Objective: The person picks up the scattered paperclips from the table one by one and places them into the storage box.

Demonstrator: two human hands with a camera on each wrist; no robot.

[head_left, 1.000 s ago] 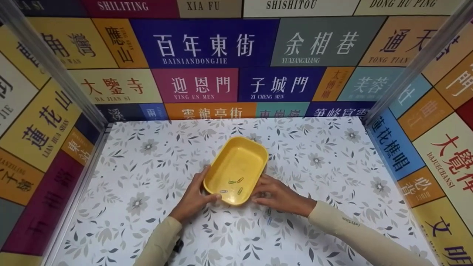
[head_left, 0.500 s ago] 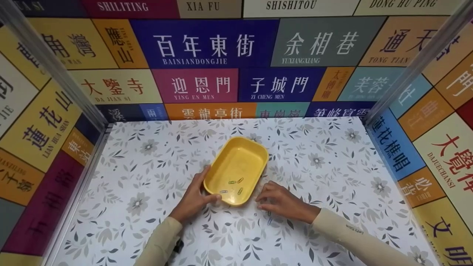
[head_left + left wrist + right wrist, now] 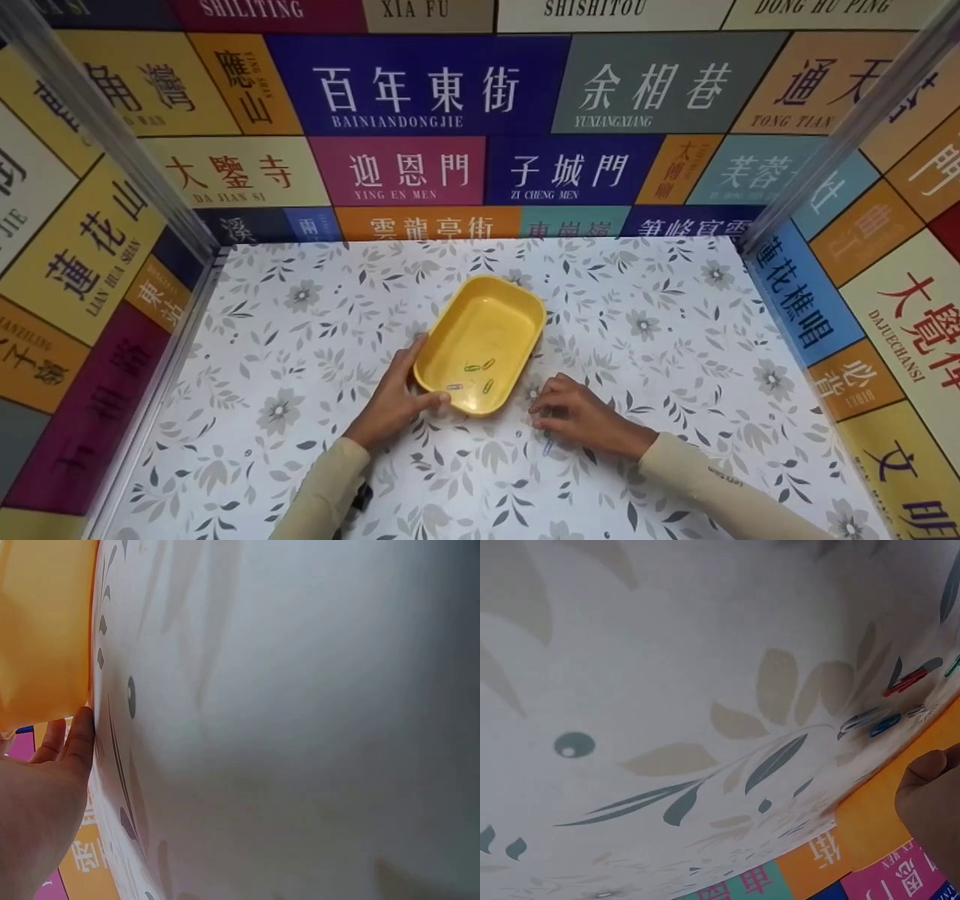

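Observation:
A shallow yellow tray (image 3: 487, 322) lies slanted on the table, and several small paper clips (image 3: 472, 368) are scattered at its near end. My left hand (image 3: 390, 401) grips the near left corner, thumb over the rim and fingers along the outer wall. In the left wrist view its fingertips (image 3: 79, 731) sit low against the tray wall. To the right of the tray, apart from it, my right hand (image 3: 577, 414) is low over the table with loosely bent fingers and nothing visible in them. Beneath it lies a blue paper clip (image 3: 547, 448); the right wrist view adds a red clip (image 3: 906, 681) and others.
The table (image 3: 645, 487) wears a white cover with a grey leaf and flower print. Panels with large Chinese lettering (image 3: 420, 86) stand behind it and on both sides, with clear corner strips (image 3: 832, 127) at the back left and right.
My right hand has come away from the tray's right side and moved a little to the right and toward me. The left hand and the tray have stayed in place.

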